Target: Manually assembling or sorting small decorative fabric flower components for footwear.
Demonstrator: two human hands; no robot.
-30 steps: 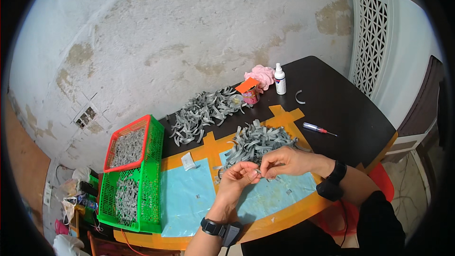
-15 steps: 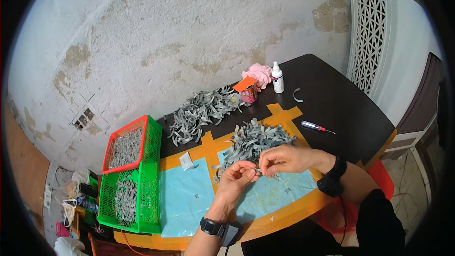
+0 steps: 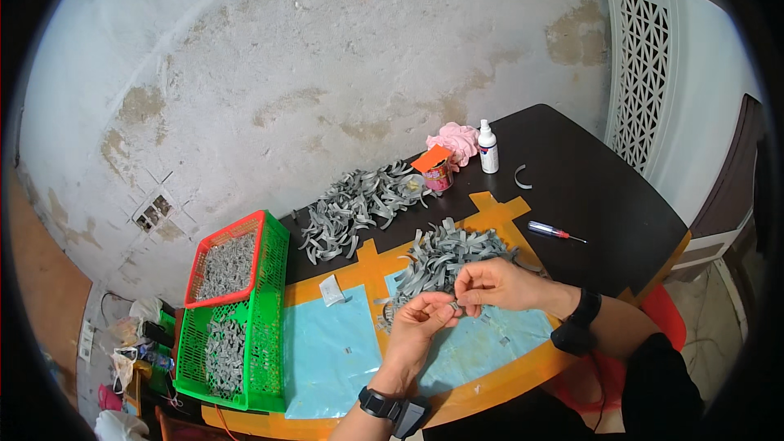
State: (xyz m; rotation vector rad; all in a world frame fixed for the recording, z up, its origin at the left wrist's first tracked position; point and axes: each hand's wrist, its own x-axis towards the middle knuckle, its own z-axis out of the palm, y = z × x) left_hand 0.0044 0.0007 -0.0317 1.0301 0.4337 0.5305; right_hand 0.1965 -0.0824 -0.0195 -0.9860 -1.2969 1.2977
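Note:
My left hand (image 3: 420, 327) and my right hand (image 3: 494, 286) meet over the blue sheet, fingertips almost touching. Both are closed in a pinch around a small grey piece (image 3: 456, 305), mostly covered by the fingers, so its exact kind cannot be made out. Just beyond them lies a heap of curved grey strips (image 3: 453, 255) on the taped blue sheet (image 3: 482, 349). A second, larger heap of grey strips (image 3: 355, 208) rests farther back on the dark table.
At left, a green basket (image 3: 273, 310) and a red basket (image 3: 261, 257) hold small grey pieces. Toward the back stand a pink tin (image 3: 438, 178), a pink cloth (image 3: 454, 142) and a white spray bottle (image 3: 488, 149). A screwdriver (image 3: 555, 233) and one curved strip (image 3: 520, 178) lie at right.
The whole view has shifted slightly, so everything sits a little lower and farther right. Both hands stay together over the sheet, with the fingers slightly repositioned around the small piece.

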